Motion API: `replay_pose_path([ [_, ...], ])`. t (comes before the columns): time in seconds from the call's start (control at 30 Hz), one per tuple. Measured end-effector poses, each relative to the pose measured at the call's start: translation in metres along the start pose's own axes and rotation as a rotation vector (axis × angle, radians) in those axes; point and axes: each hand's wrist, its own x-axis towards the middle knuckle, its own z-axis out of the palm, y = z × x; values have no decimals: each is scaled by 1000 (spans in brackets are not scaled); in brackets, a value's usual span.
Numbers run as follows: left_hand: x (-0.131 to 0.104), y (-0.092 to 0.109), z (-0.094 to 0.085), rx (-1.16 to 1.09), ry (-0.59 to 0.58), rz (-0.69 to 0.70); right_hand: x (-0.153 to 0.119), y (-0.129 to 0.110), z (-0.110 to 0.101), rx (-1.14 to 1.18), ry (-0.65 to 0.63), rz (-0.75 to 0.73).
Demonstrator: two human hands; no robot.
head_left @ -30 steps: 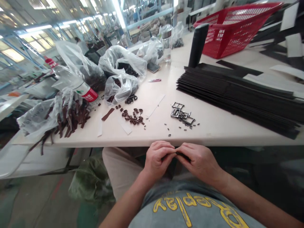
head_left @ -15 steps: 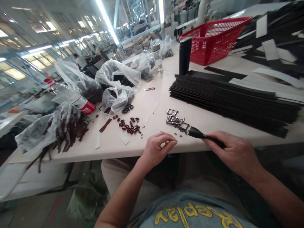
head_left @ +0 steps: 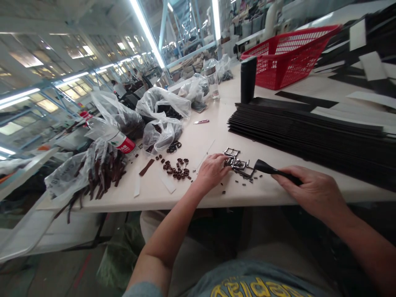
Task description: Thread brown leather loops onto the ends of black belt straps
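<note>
My right hand rests at the table's front edge, holding a black belt strap whose pointed end lies on the table beside a small pile of silver metal buckles. My left hand reaches onto the table, its fingertips touching the left side of that buckle pile. Whether it grips a buckle is hidden by the fingers. Tiny dark pieces lie scattered around the buckles.
A long stack of black straps fills the right. A red basket and black cylinder stand behind it. Brown loops, plastic bags and a bag of brown strips lie left. The table's front edge faces me.
My hands came apart from my lap. The right hand brought the black strap up onto the table, and the left hand moved forward from the table edge to the buckles.
</note>
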Motion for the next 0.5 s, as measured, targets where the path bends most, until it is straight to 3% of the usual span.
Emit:
replay_pose_path([
  [0.13,0,-25,-15,10,38,-111,6,9,6,18,-56,140],
  [0.3,-15,-82,-59,42,166,-354,10,12,6,-23,-164,271],
  [0.4,-31,-108,-79,74,198,-421,8,13,7,-90,-206,285],
  [0.5,-42,-121,-85,87,188,-438,4,26,15,-146,-205,256],
])
